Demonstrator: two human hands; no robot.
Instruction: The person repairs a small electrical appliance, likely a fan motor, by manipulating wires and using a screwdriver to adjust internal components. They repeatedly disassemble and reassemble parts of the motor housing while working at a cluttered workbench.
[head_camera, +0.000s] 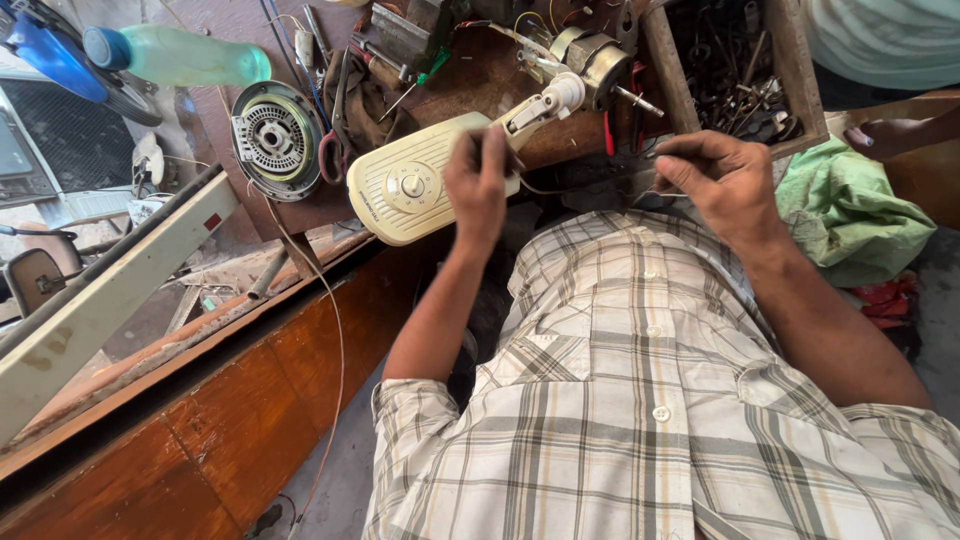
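My left hand is closed around a thin dark wire just in front of a cream fan base with a round dial, which lies on the wooden bench. My right hand pinches the other end of thin wires, held up at the right near a wooden box. A fan motor with a bare shaft sits behind the base, joined by a white neck piece.
A wooden box of metal parts stands at the back right. A round grey motor cover, red-handled scissors, screwdrivers and a green bottle lie on the bench. A green cloth is at the right, with another person's arm behind it.
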